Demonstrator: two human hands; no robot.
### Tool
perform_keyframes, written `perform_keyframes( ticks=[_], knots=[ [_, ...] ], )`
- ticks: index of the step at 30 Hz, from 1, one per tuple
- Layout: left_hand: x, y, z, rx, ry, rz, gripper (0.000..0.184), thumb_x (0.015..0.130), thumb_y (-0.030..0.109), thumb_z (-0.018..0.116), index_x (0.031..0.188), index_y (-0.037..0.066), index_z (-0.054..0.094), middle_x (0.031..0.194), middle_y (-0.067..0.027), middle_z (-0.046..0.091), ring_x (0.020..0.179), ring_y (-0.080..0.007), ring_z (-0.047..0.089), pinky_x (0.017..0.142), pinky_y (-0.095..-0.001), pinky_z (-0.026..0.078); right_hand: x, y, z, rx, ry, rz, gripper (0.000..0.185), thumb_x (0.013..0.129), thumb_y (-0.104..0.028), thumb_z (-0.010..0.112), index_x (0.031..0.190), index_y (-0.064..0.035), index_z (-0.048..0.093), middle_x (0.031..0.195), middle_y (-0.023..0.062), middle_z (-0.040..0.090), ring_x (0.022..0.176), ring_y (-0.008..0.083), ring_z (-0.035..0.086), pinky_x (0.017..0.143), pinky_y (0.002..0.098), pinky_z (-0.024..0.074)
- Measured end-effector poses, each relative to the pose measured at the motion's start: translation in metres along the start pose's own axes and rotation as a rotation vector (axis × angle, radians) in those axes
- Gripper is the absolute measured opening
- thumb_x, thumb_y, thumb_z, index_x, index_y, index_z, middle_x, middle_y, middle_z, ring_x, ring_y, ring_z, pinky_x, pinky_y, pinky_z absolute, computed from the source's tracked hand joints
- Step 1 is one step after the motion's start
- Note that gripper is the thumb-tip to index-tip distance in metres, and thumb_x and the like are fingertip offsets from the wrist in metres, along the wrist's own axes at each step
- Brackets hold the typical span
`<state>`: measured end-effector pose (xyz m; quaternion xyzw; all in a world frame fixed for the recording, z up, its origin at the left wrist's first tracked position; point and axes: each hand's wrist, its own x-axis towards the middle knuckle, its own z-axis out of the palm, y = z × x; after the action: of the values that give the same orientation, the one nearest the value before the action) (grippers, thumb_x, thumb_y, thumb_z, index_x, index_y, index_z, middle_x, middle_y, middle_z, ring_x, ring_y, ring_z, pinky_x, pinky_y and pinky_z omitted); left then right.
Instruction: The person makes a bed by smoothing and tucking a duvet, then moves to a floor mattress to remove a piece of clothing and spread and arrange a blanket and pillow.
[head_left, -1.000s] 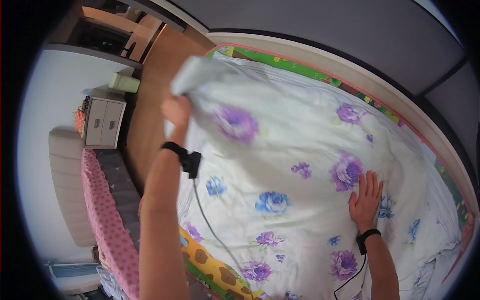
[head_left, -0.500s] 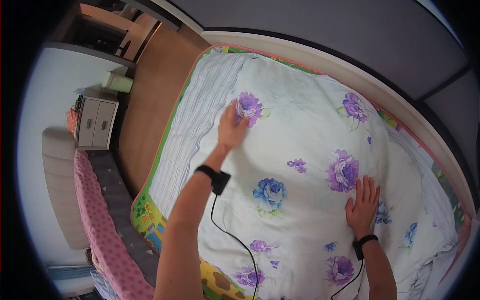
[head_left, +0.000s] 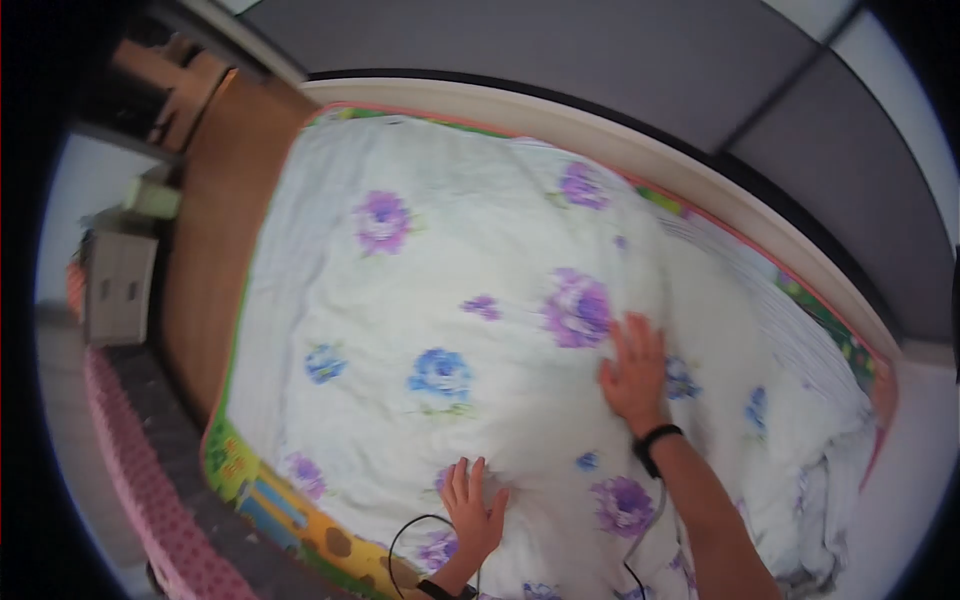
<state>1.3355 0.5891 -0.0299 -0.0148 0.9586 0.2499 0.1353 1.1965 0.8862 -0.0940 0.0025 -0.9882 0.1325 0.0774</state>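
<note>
A white quilt (head_left: 400, 290) printed with purple and blue flowers lies spread over a colourful play mat (head_left: 262, 508). My left hand (head_left: 474, 510) rests on the quilt near its front edge, fingers spread, with a black wrist strap and cable behind it. Flat on the quilt to the right lies my right hand (head_left: 636, 368), beside a large purple flower, its fingers apart. A black strap circles that wrist too, with a cable running down from it. Neither hand grips the fabric. Toward the right, the quilt bunches into folds (head_left: 835, 500).
Grey sliding panels (head_left: 560, 60) stand along the far side above a pale ledge. On the left are a wooden floor (head_left: 222, 200), a small cabinet (head_left: 120, 290), a light green bin (head_left: 152, 198) and a bed edge with a pink dotted cover (head_left: 150, 490).
My left hand has come back from the far left part of the quilt to its near edge. My right hand stays by the same purple flower. The view has shifted to the right.
</note>
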Motion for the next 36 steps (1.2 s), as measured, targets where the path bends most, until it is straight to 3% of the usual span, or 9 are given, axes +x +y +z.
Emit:
perform_keyframes(
  ticks=[4,10,13,14,17,22,25,28,36],
  knots=[
    [-0.019,0.005,0.091,0.256,0.103,-0.028,0.071,0.084,0.031,0.059,0.143,0.0,0.035,0.15,-0.0244,0.029,0.14,-0.0453,0.021,0.111,-0.0616,0.013,-0.001,0.003,0.0,0.009,0.035,0.011,0.057,0.084,-0.026,0.059,0.137,-0.0085,0.048,0.146,0.0138,0.04,0.139,0.0312,0.032,0.114,0.0564,0.0225],
    [-0.022,-0.002,0.104,0.308,0.186,0.02,0.072,0.081,0.029,0.057,0.143,-0.001,0.034,0.15,-0.0253,0.028,0.141,-0.0423,0.022,0.112,-0.0626,0.013,0.001,0.002,-0.008,-0.018,0.099,-0.064,0.054,0.085,-0.033,0.061,0.133,-0.0085,0.052,0.136,0.0125,0.047,0.129,0.0303,0.041,0.107,0.0514,0.0302],
    [-0.024,-0.001,0.104,0.292,0.201,0.049,0.071,0.082,0.03,0.056,0.143,0.0,0.034,0.15,-0.0252,0.03,0.141,-0.0423,0.023,0.112,-0.0624,0.013,0.045,0.046,-0.048,0.042,0.259,-0.225,0.03,0.085,-0.023,0.063,0.11,-0.0073,0.059,0.106,0.0084,0.057,0.099,0.0293,0.053,0.082,0.0463,0.0403],
    [-0.025,-0.002,0.105,0.289,0.217,0.057,0.072,0.082,0.03,0.055,0.143,0.0,0.034,0.15,-0.0249,0.03,0.141,-0.042,0.024,0.112,-0.0623,0.013,0.066,0.064,-0.063,-0.138,0.346,-0.088,0.026,0.083,-0.019,0.063,0.106,-0.0064,0.059,0.099,0.01,0.057,0.092,0.0295,0.055,0.076,0.0461,0.0405],
    [-0.029,-0.001,0.107,0.307,0.187,0.016,0.071,0.083,0.033,0.054,0.144,0.001,0.035,0.15,-0.0235,0.032,0.141,-0.0407,0.025,0.112,-0.0621,0.013,0.097,0.118,-0.09,-0.022,0.25,0.09,0.053,0.086,-0.03,0.065,0.128,0.0005,0.052,0.125,0.0217,0.058,0.116,0.0385,0.053,0.1,0.0466,0.0386],
    [-0.031,-0.005,0.104,0.277,0.204,0.033,0.068,0.084,0.035,0.052,0.142,0.002,0.039,0.15,-0.0228,0.033,0.14,-0.0389,0.026,0.112,-0.0608,0.013,0.07,0.116,-0.071,0.241,0.02,0.319,0.055,0.085,-0.03,0.067,0.136,-0.0207,0.05,0.118,0.0202,0.061,0.101,0.0393,0.061,0.09,0.0469,0.0464],
    [-0.031,-0.005,0.104,0.284,0.21,0.039,0.066,0.085,0.034,0.052,0.142,0.002,0.04,0.149,-0.022,0.034,0.14,-0.0382,0.027,0.112,-0.0599,0.014,0.068,0.123,-0.105,-0.091,0.266,0.005,0.054,0.087,-0.02,0.065,0.137,-0.027,0.047,0.108,0.0187,0.062,0.091,0.0384,0.063,0.083,0.0451,0.0496],
    [-0.031,-0.014,0.1,0.254,0.227,0.06,0.067,0.084,0.031,0.053,0.142,0.002,0.039,0.149,-0.022,0.034,0.14,-0.0388,0.025,0.112,-0.0594,0.013,0.062,0.109,-0.152,-0.176,0.127,0.272,0.057,0.087,-0.013,0.064,0.139,-0.0243,0.045,0.1,0.0165,0.061,0.089,0.0362,0.063,0.078,0.0414,0.051],
    [-0.031,-0.01,0.102,0.225,0.211,0.04,0.067,0.083,0.03,0.055,0.142,0.004,0.04,0.149,-0.0204,0.034,0.14,-0.0372,0.026,0.112,-0.0593,0.014,0.047,0.13,-0.088,-0.317,0.087,0.185,0.065,0.087,-0.019,0.066,0.145,-0.0232,0.039,0.141,0.0133,0.04,0.134,0.0337,0.034,0.109,0.0578,0.0254]
  ],
)
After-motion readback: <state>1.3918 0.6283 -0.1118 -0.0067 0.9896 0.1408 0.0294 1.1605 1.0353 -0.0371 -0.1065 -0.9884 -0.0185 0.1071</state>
